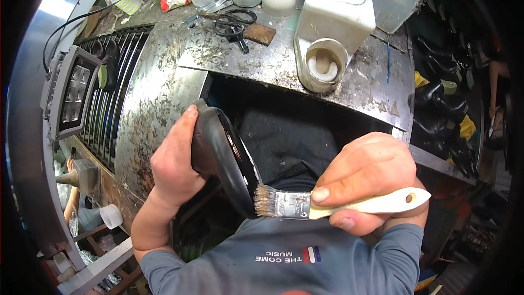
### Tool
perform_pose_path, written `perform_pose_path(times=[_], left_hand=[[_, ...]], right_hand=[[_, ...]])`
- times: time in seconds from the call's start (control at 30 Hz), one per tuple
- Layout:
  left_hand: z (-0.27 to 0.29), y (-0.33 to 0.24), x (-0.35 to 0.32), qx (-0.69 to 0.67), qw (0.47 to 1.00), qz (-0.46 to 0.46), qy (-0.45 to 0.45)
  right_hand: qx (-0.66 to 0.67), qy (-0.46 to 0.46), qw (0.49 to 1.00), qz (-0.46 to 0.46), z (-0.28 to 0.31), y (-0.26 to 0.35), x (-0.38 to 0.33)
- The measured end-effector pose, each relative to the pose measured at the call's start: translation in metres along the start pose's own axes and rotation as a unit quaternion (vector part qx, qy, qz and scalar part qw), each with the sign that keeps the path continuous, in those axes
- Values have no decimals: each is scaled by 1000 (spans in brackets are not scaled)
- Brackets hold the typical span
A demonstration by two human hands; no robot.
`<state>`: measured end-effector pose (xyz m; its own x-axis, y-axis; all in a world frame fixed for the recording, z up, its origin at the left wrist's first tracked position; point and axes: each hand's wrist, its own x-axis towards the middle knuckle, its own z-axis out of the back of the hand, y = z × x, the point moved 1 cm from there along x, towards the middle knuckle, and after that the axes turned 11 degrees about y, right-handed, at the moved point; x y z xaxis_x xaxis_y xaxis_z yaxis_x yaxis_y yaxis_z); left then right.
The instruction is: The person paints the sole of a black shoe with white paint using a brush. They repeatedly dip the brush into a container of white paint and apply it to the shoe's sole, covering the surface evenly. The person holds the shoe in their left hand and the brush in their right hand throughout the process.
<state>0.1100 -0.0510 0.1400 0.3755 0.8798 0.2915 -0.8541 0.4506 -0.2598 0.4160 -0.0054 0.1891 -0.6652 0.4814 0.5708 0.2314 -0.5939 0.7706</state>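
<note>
My left hand grips a black shoe from its left side, holding it on edge in front of me. The shoe's underside faces right and shows a shiny dark surface with a whitish line along its rim. In my right hand is a flat paintbrush with a pale handle and a metal band. Its worn bristles point left and touch the near end of the shoe's underside. The palm side of my left hand is hidden behind the shoe.
A white plastic container with a round cup opening of pale stuff stands on the stained metal bench. Scissors and a brown block lie left of it. A lamp sits at left; black shoes fill the right.
</note>
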Motion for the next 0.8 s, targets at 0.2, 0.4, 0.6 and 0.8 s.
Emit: perform_pose_path(times=[0.2, 0.4, 0.6, 0.8], left_hand=[[0, -9, -8, -113, 988, 71, 79], [-2, -19, -12, -256, 944, 107, 176], [10, -26, -8, -360, 885, 97, 280], [12, -29, -13, -523, 752, 184, 358]], right_hand=[[-26, -8, 998, 51, 5, 2, 14], [-63, -19, 996, 66, 11, 3, 31], [-124, 9, 991, 59, 21, -4, 44], [-165, 35, 985, 38, 23, -12, 48]])
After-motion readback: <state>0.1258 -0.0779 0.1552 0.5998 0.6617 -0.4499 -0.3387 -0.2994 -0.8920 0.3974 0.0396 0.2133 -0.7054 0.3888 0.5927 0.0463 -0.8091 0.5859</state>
